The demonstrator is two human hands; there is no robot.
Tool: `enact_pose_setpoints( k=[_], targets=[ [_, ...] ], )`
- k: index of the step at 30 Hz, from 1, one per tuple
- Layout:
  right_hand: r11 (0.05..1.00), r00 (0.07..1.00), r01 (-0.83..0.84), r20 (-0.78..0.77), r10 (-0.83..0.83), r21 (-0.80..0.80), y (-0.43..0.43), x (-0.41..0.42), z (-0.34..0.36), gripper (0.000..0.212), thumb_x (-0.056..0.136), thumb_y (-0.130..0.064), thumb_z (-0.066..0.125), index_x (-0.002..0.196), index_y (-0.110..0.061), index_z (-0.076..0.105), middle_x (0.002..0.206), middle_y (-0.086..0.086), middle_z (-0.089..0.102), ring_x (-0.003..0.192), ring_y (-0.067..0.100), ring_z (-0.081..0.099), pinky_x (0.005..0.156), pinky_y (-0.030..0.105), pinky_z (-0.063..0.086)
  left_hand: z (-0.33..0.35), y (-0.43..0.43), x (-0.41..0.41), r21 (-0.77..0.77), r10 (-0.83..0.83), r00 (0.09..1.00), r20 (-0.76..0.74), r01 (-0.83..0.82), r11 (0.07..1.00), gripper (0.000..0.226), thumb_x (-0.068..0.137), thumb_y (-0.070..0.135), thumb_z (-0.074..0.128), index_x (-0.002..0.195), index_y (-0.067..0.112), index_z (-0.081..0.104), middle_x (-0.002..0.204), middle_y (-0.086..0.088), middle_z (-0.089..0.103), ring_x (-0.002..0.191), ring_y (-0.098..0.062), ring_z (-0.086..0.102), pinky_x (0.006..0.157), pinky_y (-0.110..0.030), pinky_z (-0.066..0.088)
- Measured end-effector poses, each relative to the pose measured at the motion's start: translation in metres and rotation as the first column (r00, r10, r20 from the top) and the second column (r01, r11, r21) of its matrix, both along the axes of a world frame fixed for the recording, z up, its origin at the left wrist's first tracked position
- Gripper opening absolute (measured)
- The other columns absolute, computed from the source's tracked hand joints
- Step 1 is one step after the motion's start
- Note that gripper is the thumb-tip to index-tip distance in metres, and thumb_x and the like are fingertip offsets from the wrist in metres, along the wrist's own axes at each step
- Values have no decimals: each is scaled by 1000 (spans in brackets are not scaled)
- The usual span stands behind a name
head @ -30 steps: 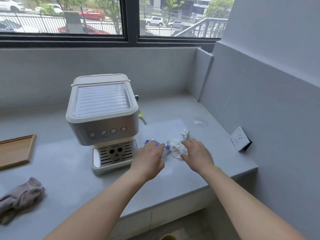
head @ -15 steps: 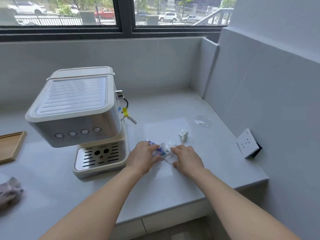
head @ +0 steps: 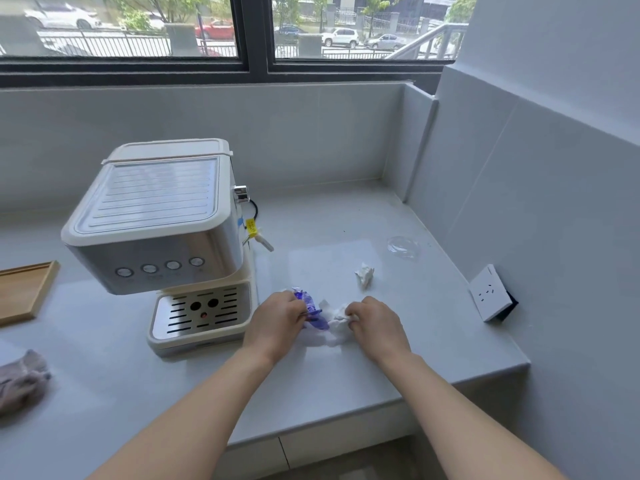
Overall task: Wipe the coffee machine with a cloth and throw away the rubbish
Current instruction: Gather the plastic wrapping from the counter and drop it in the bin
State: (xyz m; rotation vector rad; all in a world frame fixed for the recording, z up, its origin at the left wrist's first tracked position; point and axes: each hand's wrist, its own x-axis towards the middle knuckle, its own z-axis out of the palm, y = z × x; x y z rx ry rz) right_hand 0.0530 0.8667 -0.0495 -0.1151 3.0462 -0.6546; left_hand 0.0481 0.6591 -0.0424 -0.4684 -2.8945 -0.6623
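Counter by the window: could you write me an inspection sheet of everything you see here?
Surface: grey counter, glossy where bare.
Job's things: coffee machine stands at left; cloth lies crumpled at the far left, untouched; wrapper and tissue are being held; paper wad lies apart, beyond them.
Clutter: clear lid near the right wall; wooden tray at left.
Hands: left hand pinches the wrapper; right hand grips the tissue.
Cables: black cable with a yellow tag at the machine's right side.
Surroundings: window behind, cars outside; socket sits crooked on the right wall.
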Motion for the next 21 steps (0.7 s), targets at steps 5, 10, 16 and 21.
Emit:
enact_pose_setpoints(
  k=[5, 10, 16, 21],
  targets=[
    [1000, 999, 2, -38, -3, -26, 5, 19, 16, 21, 92, -16, 51, 103, -20, 68, 94, 5, 60, 90, 28, 57, 75, 37, 48, 11, -4, 24, -27, 6, 999, -32, -7, 1000, 10, 87, 12, 63, 81, 7, 69, 88, -8, 63, 88, -29, 55, 68, -40, 49],
    [999, 993, -35, -112, 33, -17, 12, 42, 30, 19, 93, -18, 51, 98, -24, 69, 89, 0, 62, 91, 24, 51, 69, 38, 48, 25, -2, 60, -30, 21, 997, -77, -24, 999, 8, 82, 6, 68, 74, 5, 69, 81, -11, 64, 79, -32, 58, 63, -39, 47],
    [993, 984, -117, -138, 111, -31, 15, 66, 31, 17, 94, -21, 53, 98, -26, 68, 87, -3, 62, 91, 21, 49, 66, 36, 47, 32, 5, 111, 4, 109, 988, -112, -110, 994, 11, 82, 6, 67, 71, 6, 67, 81, -8, 61, 79, -28, 56, 60, -39, 49],
    [986, 981, -156, -124, 149, -56, 9, 95, 29, 18, 93, -22, 53, 101, -25, 68, 90, -1, 62, 91, 22, 50, 68, 36, 47, 34, -1, 157, 23, 176, 979, -100, -175, 984, 11, 84, 8, 67, 73, 8, 68, 85, -4, 63, 82, -25, 57, 61, -36, 48]
  ],
)
